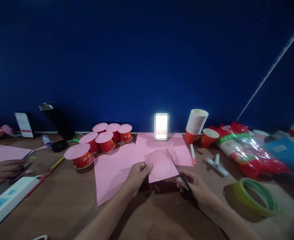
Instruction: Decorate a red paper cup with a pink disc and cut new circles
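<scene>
My left hand pinches the left edge of a small pink paper piece with a circle drawn on it, held just above the table. My right hand is closed round black scissors, whose blade runs along the paper's right edge. Larger pink sheets lie on the wooden table underneath and behind.
Several upturned red cups capped with pink discs stand at the back left. A stack of paper cups, a red cup, markers, a green tape roll, a cup packet, a power strip. Another person's hand rests at the left.
</scene>
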The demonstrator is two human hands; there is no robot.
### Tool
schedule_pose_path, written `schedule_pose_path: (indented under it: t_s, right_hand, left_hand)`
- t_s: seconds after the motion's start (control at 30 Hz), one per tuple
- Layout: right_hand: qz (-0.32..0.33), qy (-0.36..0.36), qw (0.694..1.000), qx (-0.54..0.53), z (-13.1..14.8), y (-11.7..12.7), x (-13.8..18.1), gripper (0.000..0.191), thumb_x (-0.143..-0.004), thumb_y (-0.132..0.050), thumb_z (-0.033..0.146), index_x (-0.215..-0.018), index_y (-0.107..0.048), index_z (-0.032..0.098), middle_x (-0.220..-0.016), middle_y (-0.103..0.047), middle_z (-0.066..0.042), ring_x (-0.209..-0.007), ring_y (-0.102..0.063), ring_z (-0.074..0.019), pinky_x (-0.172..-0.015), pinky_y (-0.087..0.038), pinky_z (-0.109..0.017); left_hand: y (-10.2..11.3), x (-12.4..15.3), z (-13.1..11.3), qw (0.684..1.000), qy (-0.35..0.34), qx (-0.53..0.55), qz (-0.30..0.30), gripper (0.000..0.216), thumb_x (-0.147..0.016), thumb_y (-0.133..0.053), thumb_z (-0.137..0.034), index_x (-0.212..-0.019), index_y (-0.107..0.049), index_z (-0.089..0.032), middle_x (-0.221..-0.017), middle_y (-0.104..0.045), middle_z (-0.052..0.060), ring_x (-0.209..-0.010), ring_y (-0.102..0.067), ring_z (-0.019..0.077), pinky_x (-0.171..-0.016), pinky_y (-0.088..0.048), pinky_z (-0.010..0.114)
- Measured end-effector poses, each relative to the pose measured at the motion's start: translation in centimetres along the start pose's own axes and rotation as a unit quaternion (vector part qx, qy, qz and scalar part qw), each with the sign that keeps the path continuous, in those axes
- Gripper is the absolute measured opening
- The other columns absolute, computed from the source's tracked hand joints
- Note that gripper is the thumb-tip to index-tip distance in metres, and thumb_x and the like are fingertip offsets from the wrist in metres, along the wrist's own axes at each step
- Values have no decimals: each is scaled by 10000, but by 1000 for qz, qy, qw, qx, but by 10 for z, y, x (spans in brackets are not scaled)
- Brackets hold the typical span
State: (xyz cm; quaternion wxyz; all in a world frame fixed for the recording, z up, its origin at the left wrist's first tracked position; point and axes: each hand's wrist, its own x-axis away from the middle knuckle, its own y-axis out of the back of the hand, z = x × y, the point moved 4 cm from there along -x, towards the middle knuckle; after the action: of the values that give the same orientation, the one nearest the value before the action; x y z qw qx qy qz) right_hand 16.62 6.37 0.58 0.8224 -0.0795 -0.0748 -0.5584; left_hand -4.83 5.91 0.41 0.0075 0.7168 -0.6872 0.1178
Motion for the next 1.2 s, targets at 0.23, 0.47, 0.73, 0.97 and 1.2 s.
schedule_pose_path:
  t_s: [0.23,0.47,0.73,0.97,1.2]
  right_hand:
    - [-21,8,1000,-8,5,0,1,520,-624,-769,529,-966,-672,150,-637,-597,6,-530,-509,-90,-493,-394,-203]
    - [-11,6,1000,-7,7,0,0,525,-621,-769,532,-960,-679,141,-627,-590,1,-525,-491,-89,-495,-389,-209]
    - [-23,18,1000,-12,10,0,4,446,-679,-745,461,-987,-663,149,-592,-525,36,-506,-446,-75,-449,-333,-186]
    - [-16,-2,1000,3,11,1,5,434,-688,-725,502,-958,-641,173,-600,-512,47,-475,-440,-68,-410,-321,-170]
    - [-56,17,998,-9,19,2,3,552,-603,-762,572,-954,-637,165,-650,-587,3,-532,-511,-99,-450,-376,-197]
  left_hand:
    - [-6,4,-3,1000,2,-2,7,465,-655,-723,-548,-585,-464,-168,-489,-338,-87,-452,-260,55,-445,-166,205]
    - [-8,5,-3,1000,9,5,8,462,-648,-725,-552,-583,-469,-172,-466,-356,-88,-418,-268,52,-425,-163,203]
    - [-8,4,-1,1000,12,10,9,462,-656,-722,-541,-572,-450,-177,-462,-348,-91,-416,-261,50,-423,-166,201]
    - [-4,3,0,1000,13,19,-1,465,-657,-738,-515,-574,-423,-183,-461,-321,-102,-412,-243,46,-419,-161,195]
    - [-4,2,-2,998,11,62,-5,428,-652,-758,-481,-607,-468,-169,-481,-377,-101,-413,-312,42,-427,-270,176]
